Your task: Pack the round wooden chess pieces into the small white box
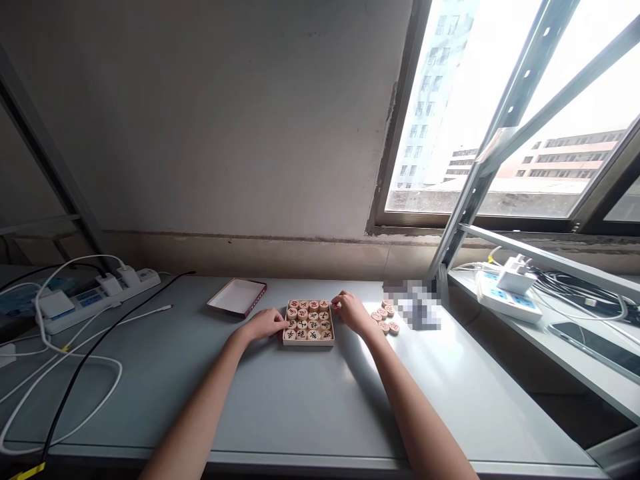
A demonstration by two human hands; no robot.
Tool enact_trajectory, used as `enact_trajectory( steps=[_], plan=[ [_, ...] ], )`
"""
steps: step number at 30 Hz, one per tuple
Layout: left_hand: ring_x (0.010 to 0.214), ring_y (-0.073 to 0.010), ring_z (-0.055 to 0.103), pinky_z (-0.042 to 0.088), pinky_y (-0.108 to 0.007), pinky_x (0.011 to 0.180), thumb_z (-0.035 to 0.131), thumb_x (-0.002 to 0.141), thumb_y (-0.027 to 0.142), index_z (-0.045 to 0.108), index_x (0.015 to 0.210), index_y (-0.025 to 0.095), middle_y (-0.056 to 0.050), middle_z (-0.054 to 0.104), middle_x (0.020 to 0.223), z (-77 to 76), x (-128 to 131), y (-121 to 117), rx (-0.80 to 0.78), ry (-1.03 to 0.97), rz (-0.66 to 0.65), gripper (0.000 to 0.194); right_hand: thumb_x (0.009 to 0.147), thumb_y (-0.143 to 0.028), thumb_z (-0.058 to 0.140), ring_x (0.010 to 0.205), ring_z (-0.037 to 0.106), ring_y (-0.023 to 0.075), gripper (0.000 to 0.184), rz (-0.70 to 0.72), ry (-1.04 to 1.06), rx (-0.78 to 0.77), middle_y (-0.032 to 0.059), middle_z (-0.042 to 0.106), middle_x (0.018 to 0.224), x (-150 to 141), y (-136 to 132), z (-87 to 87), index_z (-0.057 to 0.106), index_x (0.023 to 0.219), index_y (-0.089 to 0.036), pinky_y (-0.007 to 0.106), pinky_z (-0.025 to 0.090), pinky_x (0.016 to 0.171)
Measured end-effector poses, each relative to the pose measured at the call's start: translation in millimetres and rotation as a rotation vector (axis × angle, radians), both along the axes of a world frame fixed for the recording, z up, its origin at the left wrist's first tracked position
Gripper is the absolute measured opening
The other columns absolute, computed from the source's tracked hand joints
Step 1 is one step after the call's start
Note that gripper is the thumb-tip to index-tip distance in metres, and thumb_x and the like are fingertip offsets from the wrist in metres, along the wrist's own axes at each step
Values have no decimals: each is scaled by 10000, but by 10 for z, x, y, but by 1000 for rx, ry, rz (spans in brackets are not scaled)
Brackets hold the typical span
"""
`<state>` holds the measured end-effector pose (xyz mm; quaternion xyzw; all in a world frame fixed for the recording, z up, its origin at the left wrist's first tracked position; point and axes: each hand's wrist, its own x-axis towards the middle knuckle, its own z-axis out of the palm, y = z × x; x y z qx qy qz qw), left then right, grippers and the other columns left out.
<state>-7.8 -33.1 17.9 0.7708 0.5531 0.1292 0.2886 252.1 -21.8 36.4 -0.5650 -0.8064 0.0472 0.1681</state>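
Centrally on the grey table (280, 413) sits a shallow open box (309, 343), with round wooden pieces (302, 325) filling it in 4 rows of 4. Red characters mark the back row, black ones the front 2 rows, and the row between carries both colours.

The left hand (267, 323) touches the box's left side, fingers slightly bent; how firmly it grips, I cannot tell. The right hand (349, 309) is at the box's back right corner, fingertips drawn narrowly together; a small pale and red spot shows there, but I cannot tell whether it is a piece in the grip.

Just beyond the right wrist, several loose pieces (394, 328) lie grouped on the table, near a blurred patch. Left of the box and farther back, a lid (235, 295) lies with its pale inside up. White cables (117, 383) loop at the far left, beside a power strip (95, 303).
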Motion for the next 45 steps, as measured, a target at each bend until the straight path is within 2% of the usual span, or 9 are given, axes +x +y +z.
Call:
enact_trajectory(
  steps=[5,13,17,25,31,35,38,42,45],
  plan=[
    [515,-108,347,227,-246,511,466,726,544,526,505,149,26,400,499,10,-21,3,-26,-39,-53,457,864,-252,504,826,576,167,190,73,146,49,65,601,962,40,0,83,687,872,-200,265,434,724],
    [496,-106,356,236,-249,512,453,741,558,561,528,144,23,409,495,4,-29,21,-32,-26,-74,478,784,-261,612,663,574,135,139,121,506,10,59,621,833,17,5,161,690,813,-150,265,483,626],
    [495,-108,370,240,-248,513,459,742,540,572,531,140,21,421,491,9,-25,14,-30,-24,-76,467,760,-333,637,726,611,150,182,284,671,-79,47,652,851,-71,-31,190,676,821,-166,251,489,645],
    [494,-103,318,212,-254,508,462,739,548,529,496,151,29,375,476,14,-18,1,-13,-9,-45,471,733,-252,683,804,565,155,55,324,396,32,20,631,825,-281,-47,-80,681,749,-200,258,422,705],
    [497,-105,331,217,-251,508,470,730,543,539,497,148,26,391,484,24,-6,-5,-18,-17,-50,464,766,-351,647,906,535,174,118,279,253,50,13,586,929,-169,-23,-9,668,809,-243,314,377,802],
    [495,-105,325,208,-253,508,464,735,540,545,504,149,28,374,485,35,-7,-20,-21,-32,-55,461,782,-299,613,1003,506,224,236,-2,135,54,68,534,1083,74,-13,83,619,1009,-234,353,383,813],
    [488,-103,297,193,-259,505,468,726,566,526,491,153,33,340,480,45,-3,-31,-24,-27,-34,479,735,-259,639,978,518,254,369,-156,74,-112,125,520,1086,249,-6,97,579,1089,-179,332,423,730],
    [483,-103,282,176,-266,502,460,728,587,535,498,153,35,320,476,58,8,-42,-9,-4,-27,496,764,-183,560,743,564,165,167,-59,91,-235,72,597,867,307,-4,92,645,907,-174,234,423,582],
    [477,-100,272,172,-267,500,458,730,593,527,493,156,37,299,469,55,9,-42,3,5,-28,502,732,-151,573,728,556,156,134,-3,91,-225,65,601,852,258,-14,94,657,833,-179,217,413,558]
  ],
)
